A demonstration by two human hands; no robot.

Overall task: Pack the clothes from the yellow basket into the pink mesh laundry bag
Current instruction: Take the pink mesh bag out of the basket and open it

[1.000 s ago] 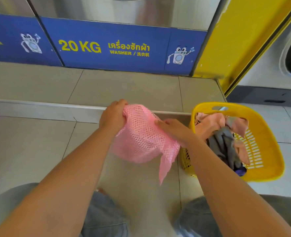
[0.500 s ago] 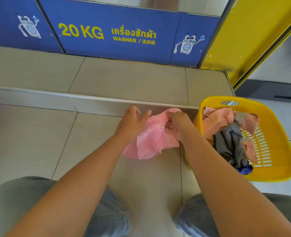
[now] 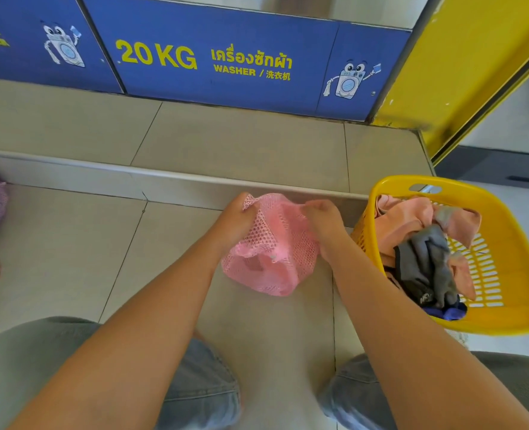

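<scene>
Pink mesh laundry bag (image 3: pixel 269 252): light, limp; I grip its rim, left hand (image 3: pixel 238 218) and right hand (image 3: pixel 322 221) both clamped on. Clothes (image 3: pixel 421 243) soft, in yellow basket (image 3: pixel 518 274).

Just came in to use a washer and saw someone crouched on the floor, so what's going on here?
A person is holding a pink mesh laundry bag with both hands, the left hand and right hand gripping its top edge just above the tiled floor. Beside the right arm sits a yellow plastic basket with peach and grey clothes in it, not yet packed.
</scene>
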